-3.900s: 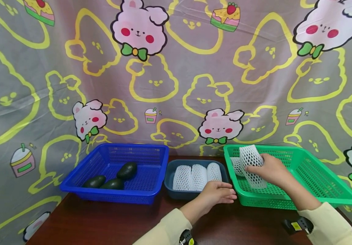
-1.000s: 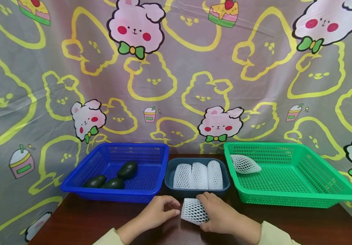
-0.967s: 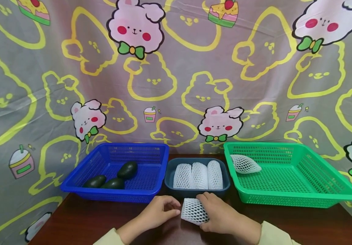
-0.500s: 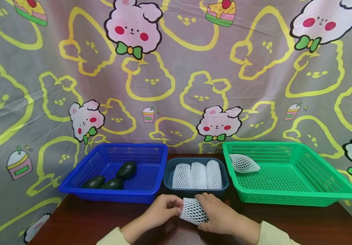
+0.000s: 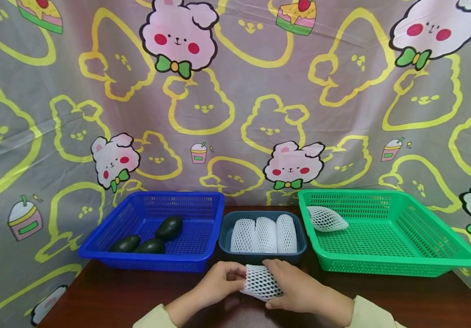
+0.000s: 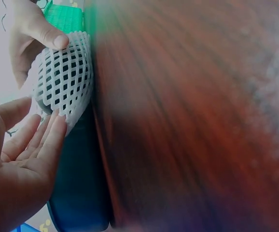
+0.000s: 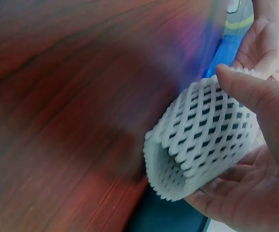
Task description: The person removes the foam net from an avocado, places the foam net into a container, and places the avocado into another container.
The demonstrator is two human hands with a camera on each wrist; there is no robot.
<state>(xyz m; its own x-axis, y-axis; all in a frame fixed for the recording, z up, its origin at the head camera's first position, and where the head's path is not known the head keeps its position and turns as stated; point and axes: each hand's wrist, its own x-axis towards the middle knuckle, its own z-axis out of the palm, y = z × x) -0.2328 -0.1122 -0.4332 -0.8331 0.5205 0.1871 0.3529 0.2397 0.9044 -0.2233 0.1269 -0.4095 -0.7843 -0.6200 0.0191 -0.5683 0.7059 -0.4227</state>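
In the head view my right hand [image 5: 301, 287] grips a white foam net sleeve [image 5: 260, 281] in front of the small tray, its thumb on the near side. Something dark, like an avocado, shows through the mesh. My left hand [image 5: 219, 282] holds the sleeve's left end between thumb and fingers. The left wrist view shows those fingertips [image 6: 58, 121] right at the edge of the net sleeve [image 6: 67, 72], where a dark rounded end peeks out. In the right wrist view the sleeve's other end [image 7: 171, 164] gapes open.
A blue basket [image 5: 153, 260] with three avocados [image 5: 170, 228] stands at the left. Three white net-covered pieces [image 5: 266, 234] lie in the dark blue-grey tray [image 5: 303, 237] at centre. The green basket [image 5: 383, 265] at right contains one net-covered piece [image 5: 326, 219]. A patterned curtain [image 5: 235, 91] hangs behind.
My right hand has brought the sleeved piece from the green basket to the front of the tray. My left hand has come from the tray's edge and closed in on the sleeve's left end.
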